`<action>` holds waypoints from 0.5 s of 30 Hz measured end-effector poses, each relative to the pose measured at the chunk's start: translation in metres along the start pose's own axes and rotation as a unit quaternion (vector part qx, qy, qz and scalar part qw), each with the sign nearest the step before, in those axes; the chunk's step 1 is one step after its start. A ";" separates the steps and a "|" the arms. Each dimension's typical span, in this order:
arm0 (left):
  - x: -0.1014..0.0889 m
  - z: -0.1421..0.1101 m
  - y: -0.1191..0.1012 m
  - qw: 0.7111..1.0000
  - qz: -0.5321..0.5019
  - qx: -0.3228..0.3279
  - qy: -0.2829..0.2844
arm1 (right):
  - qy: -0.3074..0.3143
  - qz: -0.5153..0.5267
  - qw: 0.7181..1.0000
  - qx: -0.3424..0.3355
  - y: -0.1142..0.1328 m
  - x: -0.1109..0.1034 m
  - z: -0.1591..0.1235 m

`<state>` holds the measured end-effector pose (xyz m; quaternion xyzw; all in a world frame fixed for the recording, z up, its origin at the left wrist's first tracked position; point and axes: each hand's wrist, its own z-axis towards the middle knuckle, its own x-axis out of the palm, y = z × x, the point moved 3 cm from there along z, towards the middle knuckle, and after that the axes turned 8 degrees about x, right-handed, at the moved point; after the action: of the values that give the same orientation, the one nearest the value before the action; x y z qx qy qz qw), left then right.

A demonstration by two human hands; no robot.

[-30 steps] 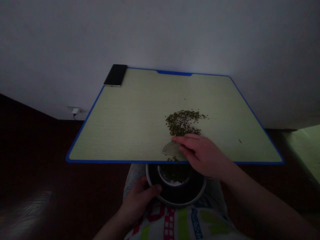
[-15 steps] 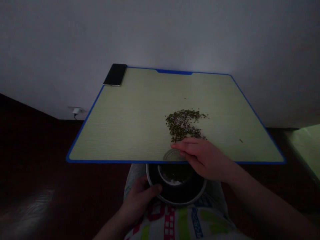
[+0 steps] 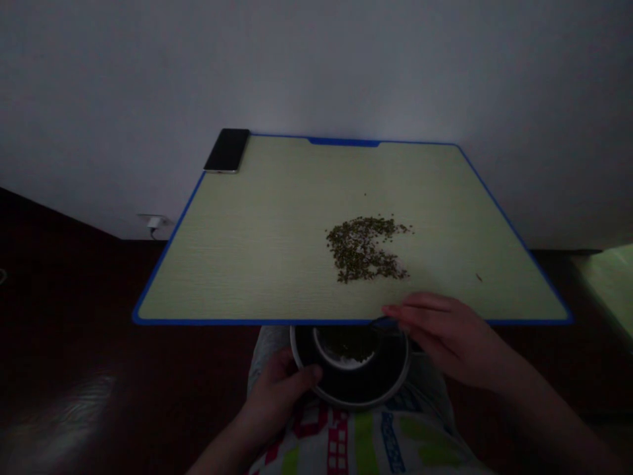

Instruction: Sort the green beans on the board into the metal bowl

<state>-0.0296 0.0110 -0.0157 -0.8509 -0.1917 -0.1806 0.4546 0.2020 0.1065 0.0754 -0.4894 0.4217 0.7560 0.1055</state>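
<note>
My left hand (image 3: 285, 389) grips the near left rim of a round metal bowl (image 3: 363, 386), thumb over the edge. The bowl rests on my lap, partly under the table edge, with small greenish grains (image 3: 349, 340) in its bottom. At the table's front edge, my right hand (image 3: 445, 333) has its fingers close together around a dark, thin, tilted piece (image 3: 384, 323) above the bowl's far right side. It looks like the round disc from before, mostly hidden. A scattered patch of small green-brown beans or seeds (image 3: 359, 247) lies on the table beyond this hand.
The pale tabletop (image 3: 247, 251) has a blue edge and stands by a wall. A phone (image 3: 227, 150) lies on its far left corner. A small brown sliver (image 3: 479, 277) lies to the right. A plugged-in charger (image 3: 154, 222) is on the wall at left.
My right hand has drawn back and right, off the table edge. The round ringed disc that lay under its fingers is gone from the tabletop. My left hand still holds the bowl.
</note>
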 end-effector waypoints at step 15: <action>0.007 -0.001 0.000 1.000 0.015 -0.002 -0.019 | -0.134 -0.022 0.985 0.105 -0.017 -0.005 -0.015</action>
<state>-0.0236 0.0113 -0.0119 -0.8580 -0.1869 -0.1584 0.4515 0.2242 0.1070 0.0674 -0.3792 0.4698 0.7639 0.2279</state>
